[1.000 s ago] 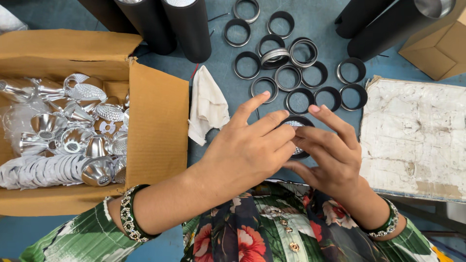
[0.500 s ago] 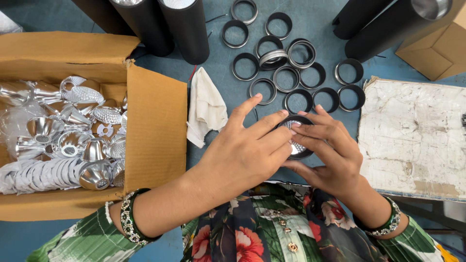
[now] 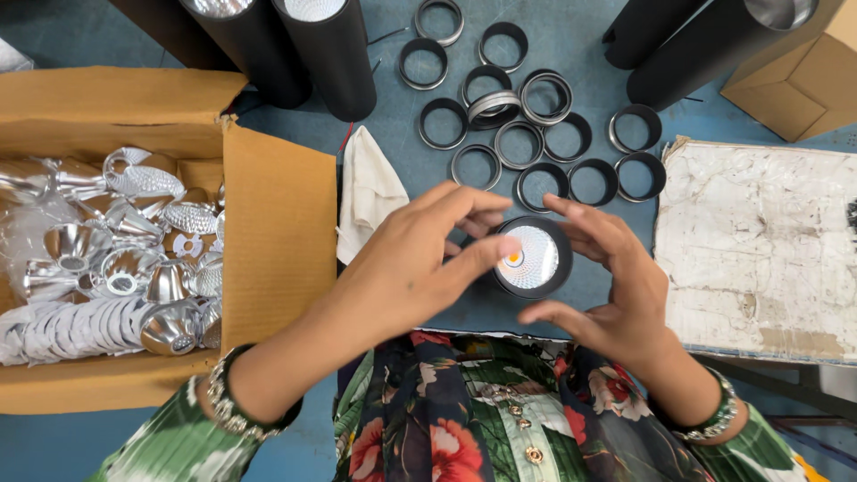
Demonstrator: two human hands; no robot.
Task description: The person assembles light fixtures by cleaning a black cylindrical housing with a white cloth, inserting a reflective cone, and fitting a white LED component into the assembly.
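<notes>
A black round lamp housing [image 3: 536, 259] with a ribbed silver reflector inside stands on the blue surface just in front of me. My left hand [image 3: 415, 263] comes in from the left with fingers spread, its thumb tip resting on the housing's left rim. My right hand [image 3: 616, 286] is on the other side with fingers apart: the index finger lies along the upper right rim and the thumb hangs just below the housing. Neither hand closes around it. Both wrists carry bracelets, and the sleeves are green and patterned.
An open cardboard box [image 3: 277, 241] at the left holds several silver reflectors [image 3: 116, 259]. A white cloth [image 3: 366, 192] lies beside it. Several black rings [image 3: 527, 134] lie beyond the housing, with black tubes [image 3: 330, 54] at the back. A worn white board [image 3: 759, 241] lies at the right.
Both hands were cupped over the housing, hiding it. They have spread apart, and the reflector inside now shows.
</notes>
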